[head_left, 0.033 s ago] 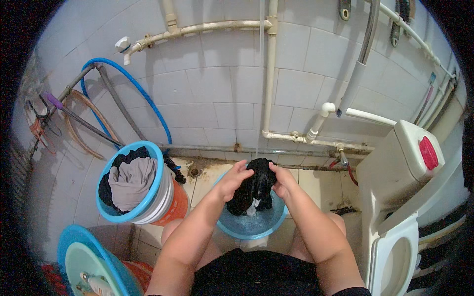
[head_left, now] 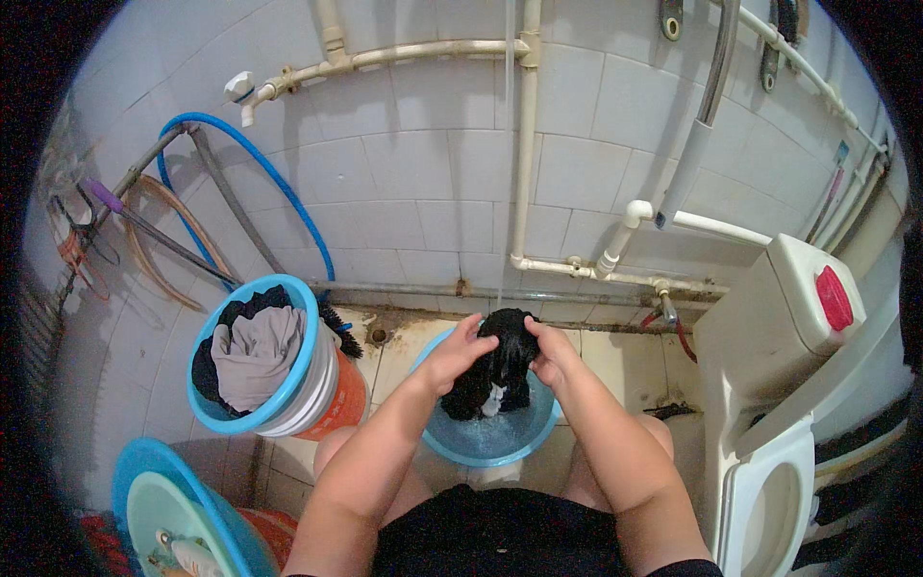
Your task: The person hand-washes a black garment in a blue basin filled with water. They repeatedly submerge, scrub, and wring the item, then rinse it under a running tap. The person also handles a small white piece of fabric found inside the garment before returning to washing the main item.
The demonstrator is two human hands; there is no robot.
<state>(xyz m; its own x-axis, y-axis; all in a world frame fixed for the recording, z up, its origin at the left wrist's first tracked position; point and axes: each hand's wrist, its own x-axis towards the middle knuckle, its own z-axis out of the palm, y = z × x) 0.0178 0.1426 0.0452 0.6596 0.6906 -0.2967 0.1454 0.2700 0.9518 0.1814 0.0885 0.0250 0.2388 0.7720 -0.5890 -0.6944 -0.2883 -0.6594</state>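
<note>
A wet black garment (head_left: 492, 370) with a small white label hangs bunched between my hands. It is over a light-blue basin (head_left: 488, 461) of water on the floor. My left hand (head_left: 460, 358) presses against the garment's left side, its thumb and fingers curved round the cloth. On the right side, my right hand (head_left: 552, 358) grips the upper edge, with some of its fingers hidden behind the fabric. A thin stream of water (head_left: 498, 300) falls from above behind the garment's top.
To the left stands a bucket (head_left: 317, 409) topped by a blue basin (head_left: 204, 402) with grey and black clothes. Nested tubs (head_left: 144, 481) are at lower left. A toilet (head_left: 760, 423) stands at right. Pipes (head_left: 527, 173) and a blue hose (head_left: 255, 159) line the wall.
My left hand has shifted very slightly to the right on the black garment. Everything else looks the same.
</note>
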